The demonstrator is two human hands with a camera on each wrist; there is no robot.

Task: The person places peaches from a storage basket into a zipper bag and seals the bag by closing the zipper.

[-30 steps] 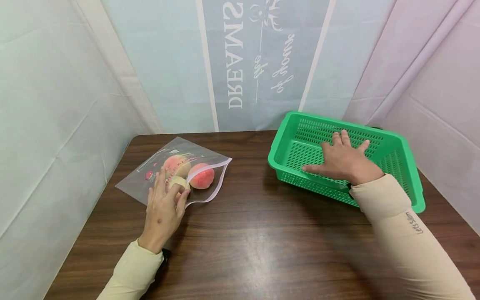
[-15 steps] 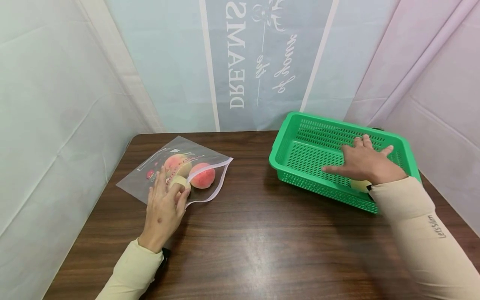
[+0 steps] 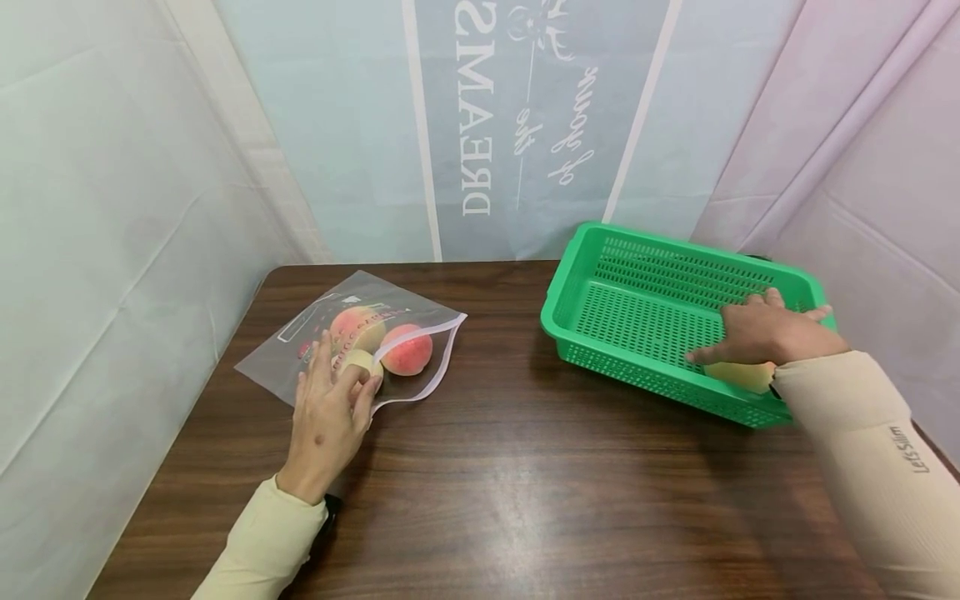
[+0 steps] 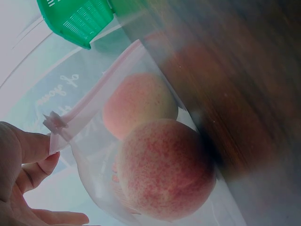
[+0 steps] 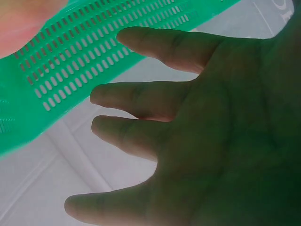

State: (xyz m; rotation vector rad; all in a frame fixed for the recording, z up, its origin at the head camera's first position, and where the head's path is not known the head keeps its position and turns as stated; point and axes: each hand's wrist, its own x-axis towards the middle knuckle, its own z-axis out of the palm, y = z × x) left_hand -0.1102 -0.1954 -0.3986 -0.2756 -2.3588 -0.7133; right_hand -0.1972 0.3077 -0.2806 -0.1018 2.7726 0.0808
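Observation:
On the left of the table lies a clear zip bag [image 3: 281,367] with peaches inside. One reddish peach [image 3: 407,352] is near its mouth, another peach [image 3: 352,327] farther in, and a yellowish one [image 3: 360,362] by the fingers. My left hand [image 3: 321,433] pinches the bag's corner between thumb and finger, next to the zip end [image 4: 56,123]. The right hand [image 3: 772,329], fingers spread, is over the right part of a green basket [image 3: 637,362]. Beneath it shows a yellow peach [image 3: 738,375], partly hidden by the hand and sleeve. The right palm holds nothing.
A brown wooden table [image 3: 487,467] carries the bag and the basket. Behind it hangs a pale blue cloth [image 3: 360,125] with printed lettering, and white cloth walls [image 3: 112,208] stand at both sides.
My right hand has moved rightward over the basket, fingers still spread, and the yellow peach has come into view under it. The left hand keeps its pinch on the bag.

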